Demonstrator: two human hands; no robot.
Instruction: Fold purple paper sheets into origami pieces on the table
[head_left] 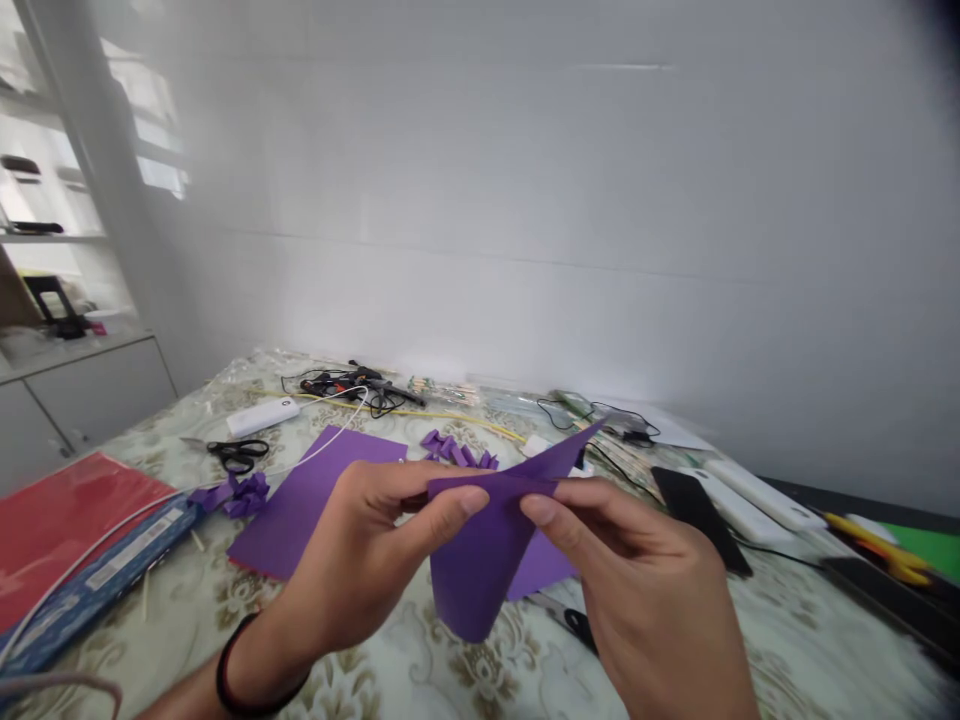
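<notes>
Both hands hold one sheet of purple paper [476, 570], raised above the table. My left hand [375, 550] pinches its upper left edge between thumb and fingers. My right hand [637, 570] pinches the upper right part, with the thumb in front. The sheet curves down in a loop below, and a pointed corner sticks up to the right. Behind my left hand lies a flat stack of purple paper [300, 500]. Folded purple paper pieces [454, 450] sit just beyond the held sheet. Scissors [566, 615] lie partly hidden behind my right hand.
Black-handled scissors [236, 453], a white power bank [262, 416] and a cable tangle [352, 385] lie at the back left. Red sheets [75, 530] and a blue box [112, 575] are on the left. At right are a black phone [697, 515] and a yellow tool [877, 545].
</notes>
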